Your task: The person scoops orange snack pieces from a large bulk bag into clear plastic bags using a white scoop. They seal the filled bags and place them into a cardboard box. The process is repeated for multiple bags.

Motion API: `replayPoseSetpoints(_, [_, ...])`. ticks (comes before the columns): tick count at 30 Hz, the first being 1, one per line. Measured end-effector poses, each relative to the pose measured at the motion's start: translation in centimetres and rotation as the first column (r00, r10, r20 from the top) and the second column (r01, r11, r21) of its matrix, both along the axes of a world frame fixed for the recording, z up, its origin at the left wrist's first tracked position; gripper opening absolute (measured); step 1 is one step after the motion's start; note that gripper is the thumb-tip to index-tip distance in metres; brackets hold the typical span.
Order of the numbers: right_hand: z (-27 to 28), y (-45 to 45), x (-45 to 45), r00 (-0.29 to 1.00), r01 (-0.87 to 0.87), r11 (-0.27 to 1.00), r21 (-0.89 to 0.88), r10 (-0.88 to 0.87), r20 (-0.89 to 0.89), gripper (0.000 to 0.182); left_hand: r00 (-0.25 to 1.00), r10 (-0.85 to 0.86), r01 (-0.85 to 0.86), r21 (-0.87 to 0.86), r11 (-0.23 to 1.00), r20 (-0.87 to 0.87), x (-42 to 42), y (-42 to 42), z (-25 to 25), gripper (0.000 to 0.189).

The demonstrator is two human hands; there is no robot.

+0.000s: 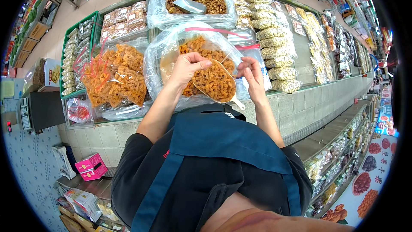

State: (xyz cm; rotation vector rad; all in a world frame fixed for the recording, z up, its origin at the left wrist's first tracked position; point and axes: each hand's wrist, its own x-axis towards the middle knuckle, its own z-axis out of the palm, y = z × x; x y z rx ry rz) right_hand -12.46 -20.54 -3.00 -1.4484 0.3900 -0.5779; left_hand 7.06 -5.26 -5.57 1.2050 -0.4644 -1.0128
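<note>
A plastic scoop full of orange-brown crumbly dried food lies over a large clear plastic bag of the same food, its handle towards me. My left hand is above the scoop's left edge, with thumb and index finger together; whether something thin is pinched there cannot be told. My right hand is raised to the right of the scoop, fingers curled and apart, beside the bag's clear edge. Whether it holds the film is unclear. A zip bag with a red strip lies behind my right hand.
Filled bags of the orange food lie at left. A plastic-lined bin of nuts with a metal scoop stands beyond. Another metal scoop is nearer. Rows of packed bags are at right, and a black-topped scale at far left.
</note>
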Motion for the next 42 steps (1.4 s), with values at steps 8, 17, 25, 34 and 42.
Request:
replayPoseSetpoints(8, [2.9,1.4,0.0,0.83,0.556,0.475,-0.682,-0.356,0.429,0.04,0.981,-0.029,0.017,0.061,0.998,0.193,-1.2,0.9,1.2,0.018])
replayPoseSetpoints(17, [6.8,4.1,1.6,0.968,-0.221,0.398,-0.891,-0.021,-0.25,0.014,0.59,-0.095,0.073,0.065,0.995,0.802,-2.3,2.7,4.2,0.026])
replayPoseSetpoints(25, [4.8,6.5,1.7,0.91,-0.413,0.482,-0.773,0.237,-0.339,0.034,0.555,-0.295,0.461,0.008,0.887,0.778,-3.1,4.1,6.9,0.066])
replayPoseSetpoints(34, [-2.2,6.1,-1.6,0.82,-0.523,0.543,-0.657,0.109,-0.563,0.052,0.458,0.072,0.434,-0.293,0.852,0.886,-7.5,1.1,6.0,0.029])
replayPoseSetpoints(42, [-1.4,6.4,-0.1,0.843,-0.466,0.458,-0.757,-0.028,-0.537,0.06,0.281,0.152,0.533,-0.286,0.796,0.947,-8.0,0.9,5.9,0.029])
